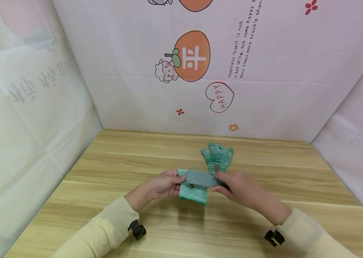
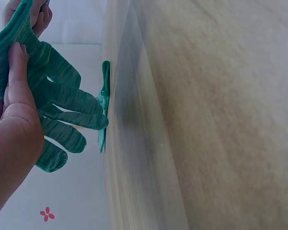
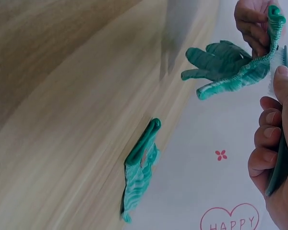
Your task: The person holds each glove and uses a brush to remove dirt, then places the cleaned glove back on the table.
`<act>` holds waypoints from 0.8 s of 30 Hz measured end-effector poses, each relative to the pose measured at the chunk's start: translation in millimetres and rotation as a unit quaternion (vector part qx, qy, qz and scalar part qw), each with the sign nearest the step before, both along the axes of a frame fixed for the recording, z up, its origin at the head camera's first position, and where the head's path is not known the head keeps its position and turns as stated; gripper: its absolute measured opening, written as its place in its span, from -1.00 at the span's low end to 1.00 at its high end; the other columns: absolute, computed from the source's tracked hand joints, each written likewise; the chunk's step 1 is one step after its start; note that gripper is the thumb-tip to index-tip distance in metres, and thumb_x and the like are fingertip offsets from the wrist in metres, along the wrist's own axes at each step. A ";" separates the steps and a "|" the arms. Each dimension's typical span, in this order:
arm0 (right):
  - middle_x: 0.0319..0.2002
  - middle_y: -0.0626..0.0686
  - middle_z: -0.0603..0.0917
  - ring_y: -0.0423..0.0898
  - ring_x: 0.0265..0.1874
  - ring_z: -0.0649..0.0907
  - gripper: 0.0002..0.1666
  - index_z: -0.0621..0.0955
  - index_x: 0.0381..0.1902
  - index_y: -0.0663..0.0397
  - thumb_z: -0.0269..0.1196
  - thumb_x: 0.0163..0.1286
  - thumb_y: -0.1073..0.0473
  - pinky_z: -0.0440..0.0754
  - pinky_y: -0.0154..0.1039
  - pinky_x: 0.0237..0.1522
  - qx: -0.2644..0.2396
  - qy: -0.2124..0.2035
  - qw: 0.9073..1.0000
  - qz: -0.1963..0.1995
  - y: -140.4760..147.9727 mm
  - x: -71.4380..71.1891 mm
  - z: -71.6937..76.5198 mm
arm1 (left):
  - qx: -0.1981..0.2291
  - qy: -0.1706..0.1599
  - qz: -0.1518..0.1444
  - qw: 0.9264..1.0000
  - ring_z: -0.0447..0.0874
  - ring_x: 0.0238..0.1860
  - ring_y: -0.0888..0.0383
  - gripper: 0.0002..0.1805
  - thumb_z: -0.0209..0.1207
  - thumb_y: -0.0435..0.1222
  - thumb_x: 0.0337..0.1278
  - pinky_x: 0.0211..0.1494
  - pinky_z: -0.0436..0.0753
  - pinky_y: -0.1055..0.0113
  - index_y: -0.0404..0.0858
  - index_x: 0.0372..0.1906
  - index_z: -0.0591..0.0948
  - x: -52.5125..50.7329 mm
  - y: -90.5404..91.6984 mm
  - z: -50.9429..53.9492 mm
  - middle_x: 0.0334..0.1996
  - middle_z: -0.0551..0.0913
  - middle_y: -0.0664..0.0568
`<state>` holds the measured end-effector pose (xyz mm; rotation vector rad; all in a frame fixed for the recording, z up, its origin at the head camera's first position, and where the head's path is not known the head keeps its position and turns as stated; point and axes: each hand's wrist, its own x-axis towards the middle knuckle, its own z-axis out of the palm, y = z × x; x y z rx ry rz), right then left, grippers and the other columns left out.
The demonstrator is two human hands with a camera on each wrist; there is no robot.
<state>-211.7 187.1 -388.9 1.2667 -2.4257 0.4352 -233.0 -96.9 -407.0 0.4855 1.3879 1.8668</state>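
My left hand (image 1: 163, 184) grips a green-and-white knit glove (image 1: 194, 195) near its cuff, above the table. In the left wrist view this glove (image 2: 62, 96) hangs with its fingers spread. My right hand (image 1: 241, 188) holds a grey brush (image 1: 199, 178) by the handle, its head over the held glove. Pale bristles (image 3: 277, 67) face the glove's cuff side in the right wrist view; whether they touch the fabric I cannot tell. A second matching glove (image 1: 219, 156) lies flat on the table beyond my hands, with a brown stain (image 1: 217, 168) near its wrist end.
The wood-grain table (image 1: 130, 154) runs back to a white printed cloth (image 1: 136, 100) hung behind it. More white cloth hangs on the left and right sides. Black wrist devices (image 1: 138, 230) sit at both cream sleeves (image 1: 107, 224).
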 end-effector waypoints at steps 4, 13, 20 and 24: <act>-0.54 -0.17 0.51 -0.37 -0.64 0.35 -0.67 0.57 -0.19 0.11 0.29 0.34 -0.04 0.32 -0.47 -0.63 0.008 0.010 1.000 0.013 -1.7 1.8 -0.8 | -0.011 0.005 0.007 1.000 0.69 -0.19 0.18 -0.64 -0.25 -0.36 0.56 -0.11 0.64 0.32 -0.58 0.14 0.37 -0.1 1.2 -0.9 -0.20 0.67 -0.02; -0.47 -0.15 0.60 -0.37 -0.58 0.46 -0.70 0.61 -0.15 0.13 0.33 0.31 0.03 0.45 -0.44 -0.56 0.023 -0.020 0.999 0.024 -0.3 7.2 2.3 | -0.008 -0.014 0.061 0.998 0.64 -0.36 0.26 -0.77 -0.20 -0.33 0.56 -0.26 0.61 0.42 -0.31 -0.17 0.46 -3.8 0.1 -2.5 -0.38 0.63 0.04; -0.56 -0.22 0.49 -0.40 -0.65 0.33 -0.72 0.58 -0.16 0.15 0.30 0.35 0.06 0.34 -0.48 -0.61 0.010 -0.045 0.999 0.019 7.1 3.9 8.8 | -0.004 -0.020 0.071 0.997 0.55 -0.44 0.28 -0.76 -0.18 -0.32 0.56 -0.30 0.56 0.42 -0.26 -0.29 0.44 -5.4 0.2 -1.0 -0.46 0.56 0.06; -0.51 -0.14 0.58 -0.36 -0.63 0.44 -0.71 0.58 -0.16 0.20 0.35 0.30 0.11 0.43 -0.44 -0.58 -0.004 -0.014 1.000 0.007 8.7 0.1 15.4 | -0.003 -0.024 0.076 0.997 0.49 -0.49 0.29 -0.75 -0.17 -0.33 0.55 -0.35 0.51 0.42 -0.24 -0.36 0.38 -5.0 1.8 -0.7 -0.50 0.51 0.08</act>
